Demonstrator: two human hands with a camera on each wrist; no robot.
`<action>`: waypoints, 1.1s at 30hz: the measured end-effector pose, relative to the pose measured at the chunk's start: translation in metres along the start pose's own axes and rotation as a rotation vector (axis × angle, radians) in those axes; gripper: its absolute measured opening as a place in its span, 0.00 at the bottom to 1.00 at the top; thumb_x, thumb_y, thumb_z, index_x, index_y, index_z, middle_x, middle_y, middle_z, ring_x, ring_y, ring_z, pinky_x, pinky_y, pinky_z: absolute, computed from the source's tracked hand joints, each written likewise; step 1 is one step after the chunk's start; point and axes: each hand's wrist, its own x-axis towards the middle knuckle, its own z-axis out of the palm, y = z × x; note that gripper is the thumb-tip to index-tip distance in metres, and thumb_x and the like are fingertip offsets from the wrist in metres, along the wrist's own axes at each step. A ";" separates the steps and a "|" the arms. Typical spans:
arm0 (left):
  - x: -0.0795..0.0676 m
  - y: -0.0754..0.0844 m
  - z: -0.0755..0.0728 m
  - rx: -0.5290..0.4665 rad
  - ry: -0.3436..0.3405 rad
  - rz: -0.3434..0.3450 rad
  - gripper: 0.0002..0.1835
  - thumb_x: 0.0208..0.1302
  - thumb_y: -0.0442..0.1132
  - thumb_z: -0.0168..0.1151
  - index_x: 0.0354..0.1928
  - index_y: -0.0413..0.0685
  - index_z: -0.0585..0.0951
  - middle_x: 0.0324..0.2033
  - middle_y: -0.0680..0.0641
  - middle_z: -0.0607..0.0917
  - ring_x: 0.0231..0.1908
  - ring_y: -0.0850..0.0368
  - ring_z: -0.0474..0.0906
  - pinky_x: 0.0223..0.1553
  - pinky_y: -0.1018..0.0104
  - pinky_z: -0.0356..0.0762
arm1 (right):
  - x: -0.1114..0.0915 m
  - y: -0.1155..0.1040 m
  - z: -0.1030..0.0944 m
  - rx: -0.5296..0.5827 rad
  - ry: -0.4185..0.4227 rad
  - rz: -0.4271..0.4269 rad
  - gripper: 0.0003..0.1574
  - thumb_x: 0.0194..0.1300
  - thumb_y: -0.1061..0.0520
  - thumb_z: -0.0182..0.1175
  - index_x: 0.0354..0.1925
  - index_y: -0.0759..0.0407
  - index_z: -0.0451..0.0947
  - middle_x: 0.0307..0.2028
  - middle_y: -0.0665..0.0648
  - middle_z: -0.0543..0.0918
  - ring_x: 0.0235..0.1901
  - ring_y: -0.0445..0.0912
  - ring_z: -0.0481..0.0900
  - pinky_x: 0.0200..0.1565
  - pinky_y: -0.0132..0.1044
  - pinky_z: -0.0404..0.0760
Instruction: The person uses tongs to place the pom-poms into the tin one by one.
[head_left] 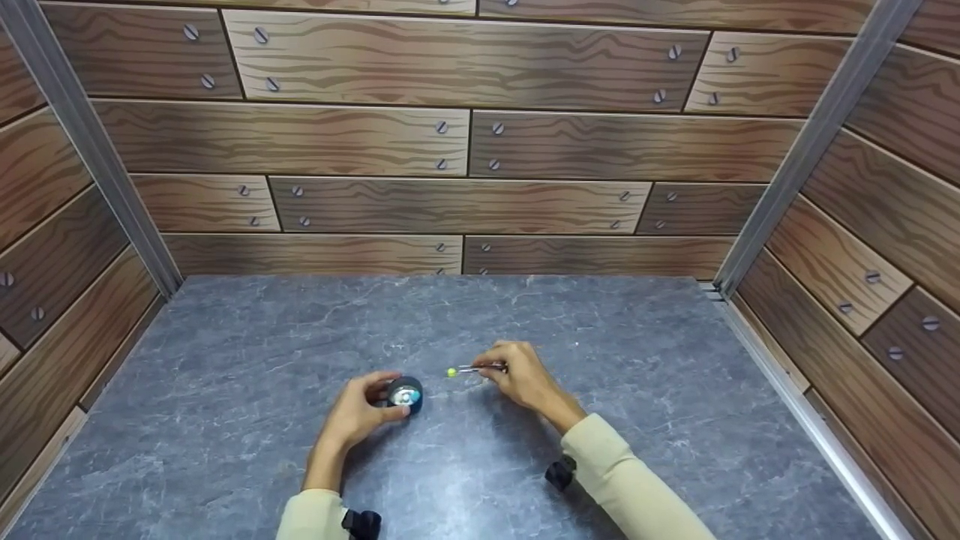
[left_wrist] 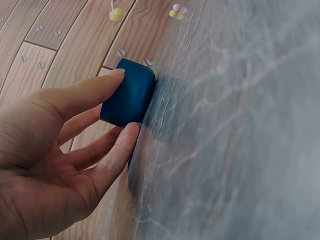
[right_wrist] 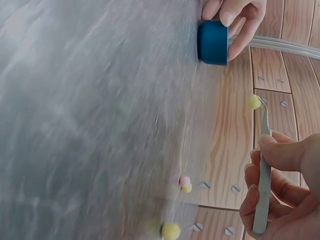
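A small dark blue cup (head_left: pixel 406 396) with a shiny inside stands upright on the table. My left hand (head_left: pixel 356 412) holds it from the left, thumb and fingers on opposite sides of its wall. To the right, my right hand (head_left: pixel 521 375) pinches metal tweezers (right_wrist: pixel 262 190). A small yellow ball (right_wrist: pixel 254 102) is at the tweezer tips, raised above the tabletop and apart from the cup. Lower in the right wrist view, a pink ball (right_wrist: pixel 184 180) and a second yellow ball (right_wrist: pixel 171 231) lie on the table.
The grey marbled tabletop (head_left: pixel 247 337) is enclosed by wood-patterned walls (head_left: pixel 450 142) at the back and sides. A metal rail (head_left: pixel 810 427) runs along its right edge. Small pink and yellow balls (left_wrist: pixel 177 12) appear together in the left wrist view.
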 end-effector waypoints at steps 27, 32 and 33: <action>-0.002 0.000 -0.001 -0.002 -0.012 0.013 0.31 0.53 0.32 0.80 0.61 0.40 0.82 0.56 0.34 0.86 0.55 0.42 0.84 0.59 0.45 0.80 | 0.011 -0.025 0.039 0.069 -0.074 0.002 0.10 0.64 0.66 0.69 0.42 0.58 0.92 0.37 0.57 0.90 0.38 0.47 0.87 0.40 0.31 0.85; -0.001 0.001 -0.001 -0.006 -0.012 0.010 0.31 0.52 0.32 0.80 0.61 0.40 0.82 0.56 0.34 0.86 0.55 0.42 0.85 0.59 0.45 0.81 | 0.011 -0.026 0.042 0.070 -0.061 -0.015 0.09 0.63 0.66 0.69 0.41 0.58 0.92 0.36 0.57 0.90 0.37 0.48 0.87 0.40 0.36 0.87; -0.001 0.001 -0.001 -0.008 -0.011 0.011 0.31 0.52 0.31 0.80 0.61 0.40 0.82 0.56 0.34 0.86 0.54 0.42 0.85 0.59 0.45 0.81 | 0.011 -0.026 0.043 0.072 -0.057 -0.019 0.09 0.63 0.67 0.69 0.41 0.58 0.92 0.36 0.57 0.90 0.37 0.48 0.87 0.40 0.37 0.87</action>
